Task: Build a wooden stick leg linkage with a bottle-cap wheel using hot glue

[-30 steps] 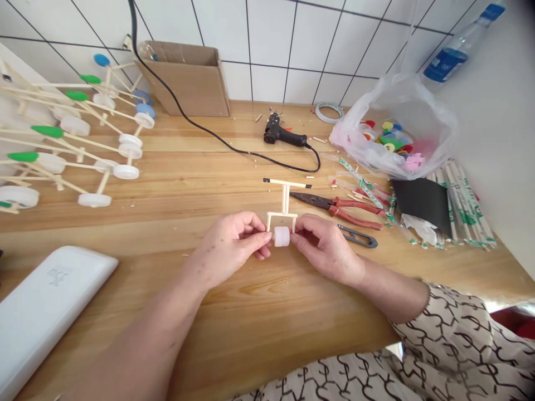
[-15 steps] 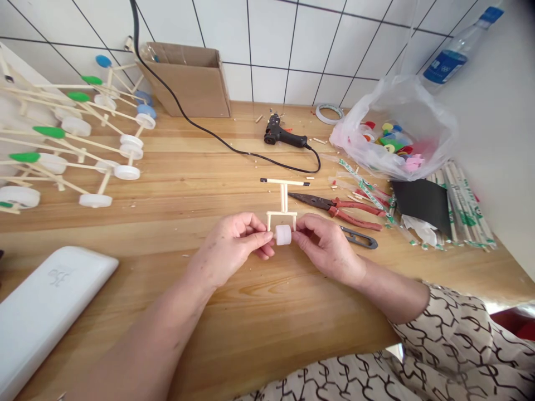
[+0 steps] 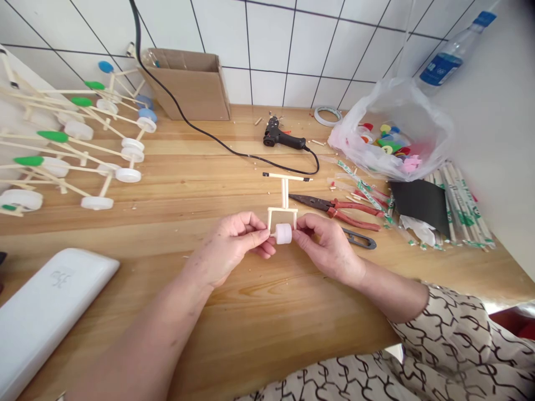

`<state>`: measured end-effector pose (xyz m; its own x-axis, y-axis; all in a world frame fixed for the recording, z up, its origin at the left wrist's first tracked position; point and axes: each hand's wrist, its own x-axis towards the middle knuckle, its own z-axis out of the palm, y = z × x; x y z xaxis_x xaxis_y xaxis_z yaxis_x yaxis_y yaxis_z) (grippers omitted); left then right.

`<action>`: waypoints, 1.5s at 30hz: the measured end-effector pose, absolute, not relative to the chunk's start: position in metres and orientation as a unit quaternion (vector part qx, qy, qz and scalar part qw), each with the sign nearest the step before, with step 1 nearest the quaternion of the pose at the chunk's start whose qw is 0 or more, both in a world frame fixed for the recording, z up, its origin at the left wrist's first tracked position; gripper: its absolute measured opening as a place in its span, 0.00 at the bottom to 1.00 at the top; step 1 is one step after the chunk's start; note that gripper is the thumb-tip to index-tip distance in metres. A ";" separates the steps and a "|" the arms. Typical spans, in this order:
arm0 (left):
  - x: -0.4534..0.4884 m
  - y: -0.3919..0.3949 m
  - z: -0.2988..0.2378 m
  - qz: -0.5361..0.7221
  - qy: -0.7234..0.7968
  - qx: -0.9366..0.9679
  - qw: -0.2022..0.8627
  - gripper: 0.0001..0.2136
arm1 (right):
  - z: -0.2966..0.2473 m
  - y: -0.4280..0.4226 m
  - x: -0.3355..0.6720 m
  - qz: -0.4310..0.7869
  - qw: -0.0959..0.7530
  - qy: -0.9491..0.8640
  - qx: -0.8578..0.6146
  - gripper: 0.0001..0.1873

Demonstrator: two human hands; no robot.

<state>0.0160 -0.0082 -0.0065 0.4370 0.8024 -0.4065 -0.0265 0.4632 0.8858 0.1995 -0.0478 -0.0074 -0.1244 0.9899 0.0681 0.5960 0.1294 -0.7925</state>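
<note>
Between my two hands is a small frame of wooden sticks [image 3: 285,192], with a crossbar at its far end that has black tips. A white wheel [image 3: 283,234] sits at its near end, between the two prongs. My left hand [image 3: 236,239] pinches the left prong and axle end with thumb and fingers. On the other side my right hand [image 3: 328,245] pinches the right prong's end. Just beyond the right hand lie red-handled pliers [image 3: 334,209] and a dark grey cutter [image 3: 359,238].
Several stick-built models with white wheels [image 3: 129,175] stand at left, near a white power bank [image 3: 54,312]. A black glue gun [image 3: 284,136], cardboard box [image 3: 188,83], tape roll [image 3: 327,116], plastic bag of coloured pieces [image 3: 388,133], wrapped sticks [image 3: 466,206] and bottle [image 3: 443,64] line the back and right.
The far crossbar of the stick frame has risen slightly and tilts a bit differently. Both hands keep their pinch in nearly the same place. The whole view has shifted slightly.
</note>
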 end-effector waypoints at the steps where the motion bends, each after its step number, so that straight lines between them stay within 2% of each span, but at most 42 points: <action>1: 0.016 -0.008 -0.007 0.286 0.446 0.435 0.728 0.05 | -0.008 -0.048 0.199 0.314 0.317 -0.679 -0.583 0.07; 23: 0.019 -0.013 -0.006 0.305 0.474 0.464 0.683 0.05 | -0.009 -0.048 0.198 0.317 0.316 -0.656 -0.607 0.07; 45: 0.027 -0.017 -0.003 0.366 0.498 0.400 0.677 0.04 | -0.011 -0.051 0.194 0.251 0.380 -0.667 -0.590 0.08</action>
